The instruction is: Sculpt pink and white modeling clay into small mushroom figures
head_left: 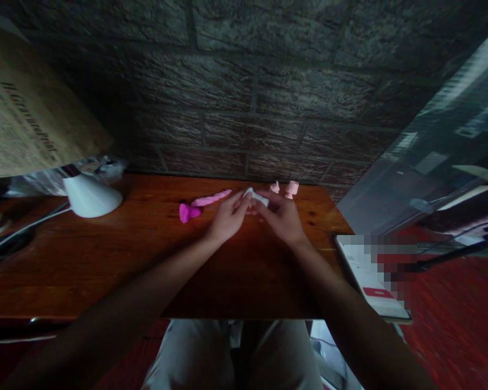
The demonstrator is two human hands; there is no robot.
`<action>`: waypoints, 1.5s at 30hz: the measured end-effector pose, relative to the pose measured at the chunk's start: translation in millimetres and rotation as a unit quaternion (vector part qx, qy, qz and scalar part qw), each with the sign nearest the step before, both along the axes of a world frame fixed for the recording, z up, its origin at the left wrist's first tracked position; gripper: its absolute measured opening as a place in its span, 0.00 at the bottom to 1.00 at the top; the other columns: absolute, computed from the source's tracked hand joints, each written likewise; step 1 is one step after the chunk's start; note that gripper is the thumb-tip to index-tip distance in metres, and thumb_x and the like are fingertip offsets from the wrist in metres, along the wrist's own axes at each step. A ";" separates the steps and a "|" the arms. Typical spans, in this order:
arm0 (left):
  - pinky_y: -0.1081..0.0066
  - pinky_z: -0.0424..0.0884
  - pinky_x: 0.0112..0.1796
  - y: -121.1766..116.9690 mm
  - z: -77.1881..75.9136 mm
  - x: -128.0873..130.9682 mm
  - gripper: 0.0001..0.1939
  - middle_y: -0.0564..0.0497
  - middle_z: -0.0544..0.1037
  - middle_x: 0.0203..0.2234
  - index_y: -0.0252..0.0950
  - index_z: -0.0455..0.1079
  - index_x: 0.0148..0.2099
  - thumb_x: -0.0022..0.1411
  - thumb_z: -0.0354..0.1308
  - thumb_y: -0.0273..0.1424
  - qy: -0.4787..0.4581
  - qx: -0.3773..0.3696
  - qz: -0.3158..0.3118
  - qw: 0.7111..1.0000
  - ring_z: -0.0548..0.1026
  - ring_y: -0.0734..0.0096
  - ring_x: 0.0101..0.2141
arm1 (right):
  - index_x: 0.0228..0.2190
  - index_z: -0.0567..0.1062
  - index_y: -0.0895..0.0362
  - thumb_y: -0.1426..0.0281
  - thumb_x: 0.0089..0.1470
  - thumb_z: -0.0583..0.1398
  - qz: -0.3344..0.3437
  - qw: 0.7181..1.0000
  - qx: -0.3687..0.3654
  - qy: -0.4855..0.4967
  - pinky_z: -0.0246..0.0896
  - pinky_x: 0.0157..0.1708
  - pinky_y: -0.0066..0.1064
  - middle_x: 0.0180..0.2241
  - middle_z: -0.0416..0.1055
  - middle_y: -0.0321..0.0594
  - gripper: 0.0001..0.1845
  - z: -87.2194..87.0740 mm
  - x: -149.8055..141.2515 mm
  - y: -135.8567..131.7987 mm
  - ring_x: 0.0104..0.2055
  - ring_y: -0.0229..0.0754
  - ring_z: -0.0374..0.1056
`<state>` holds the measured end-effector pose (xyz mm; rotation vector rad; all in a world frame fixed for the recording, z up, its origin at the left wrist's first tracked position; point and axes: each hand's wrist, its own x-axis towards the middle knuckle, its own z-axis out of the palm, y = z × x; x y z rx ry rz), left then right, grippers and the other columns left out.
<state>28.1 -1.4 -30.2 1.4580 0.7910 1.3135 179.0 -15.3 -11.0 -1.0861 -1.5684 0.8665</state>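
Both hands meet over the rear of the worktop [244, 281]: the fingers of the left hand [229, 218] and right hand [283, 218] grasp a small white piece [261, 199] between them. Left, a magenta lump [190, 212] beside a pink strip [211, 199]; right, two pale-pink pieces. Behind the lamp base [92, 196], clear plastic wrapping [49, 184], contents indistinct.
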 end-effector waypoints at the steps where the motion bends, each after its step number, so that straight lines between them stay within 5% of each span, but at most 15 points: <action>1: 0.66 0.78 0.42 -0.4 1.0 0.1 0.26 0.47 0.80 0.39 0.33 0.72 0.50 0.63 0.56 0.50 0.000 -0.005 0.001 1.000 0.79 0.65 0.39 | 0.48 0.78 0.56 0.53 0.52 0.65 0.002 1.000 0.003 -0.005 0.71 0.26 0.31 0.34 0.78 0.42 0.26 -0.1 -0.2 -0.3 0.27 0.39 0.72; 11: 0.69 0.78 0.40 -0.1 -6.9 -0.8 0.23 0.47 0.81 0.42 0.36 0.74 0.54 0.68 0.51 0.45 0.040 0.036 0.052 0.997 0.80 0.66 0.38 | 0.46 0.79 0.56 0.55 0.51 0.66 -0.002 1.000 0.015 0.015 0.73 0.26 0.31 0.34 0.79 0.41 0.24 -1.3 -3.1 -1.0 0.29 0.41 0.75; 16: 0.70 0.74 0.48 0.6 -6.4 0.1 0.20 0.46 0.79 0.49 0.38 0.73 0.56 0.65 0.58 0.40 0.029 0.043 0.089 0.995 0.77 0.66 0.47 | 0.47 0.79 0.56 0.54 0.51 0.66 0.040 0.997 -0.012 0.070 0.77 0.30 0.34 0.39 0.80 0.43 0.26 -1.5 -6.4 -2.5 0.33 0.44 0.78; 23: 0.75 0.75 0.33 1.4 1.7 1.7 0.21 0.51 0.77 0.28 0.34 0.75 0.39 0.60 0.59 0.50 -0.054 -0.053 0.047 0.996 0.76 0.71 0.31 | 0.52 0.77 0.50 0.59 0.54 0.66 0.039 0.998 0.045 0.007 0.76 0.45 0.42 0.49 0.78 0.41 0.24 -4.6 -9.0 -5.7 0.43 0.47 0.78; 28: 0.74 0.75 0.37 3.6 -1.1 1.2 0.22 0.50 0.78 0.31 0.35 0.75 0.40 0.59 0.61 0.50 -0.065 -0.056 0.033 0.996 0.76 0.70 0.34 | 0.52 0.77 0.50 0.62 0.54 0.65 0.026 0.997 0.074 -0.016 0.74 0.48 0.41 0.51 0.78 0.41 0.23 -7.6 -8.5 -5.4 0.46 0.47 0.77; 39: 0.69 0.75 0.43 4.6 3.2 1.4 0.19 0.48 0.80 0.37 0.35 0.76 0.42 0.58 0.63 0.45 -0.100 -0.093 0.012 0.991 0.77 0.67 0.40 | 0.50 0.78 0.53 0.68 0.57 0.61 -0.027 0.974 0.194 -0.112 0.72 0.36 0.33 0.50 0.77 0.44 0.18 1.7 -4.2 -5.2 0.42 0.43 0.75; 45: 0.69 0.75 0.40 2.1 2.0 2.1 0.21 0.48 0.80 0.32 0.34 0.76 0.39 0.56 0.64 0.48 -0.075 -0.123 0.040 0.989 0.78 0.68 0.36 | 0.51 0.77 0.52 0.68 0.56 0.63 -0.022 0.976 0.173 -0.131 0.70 0.32 0.31 0.47 0.79 0.41 0.20 3.3 -5.0 -8.4 0.31 0.38 0.73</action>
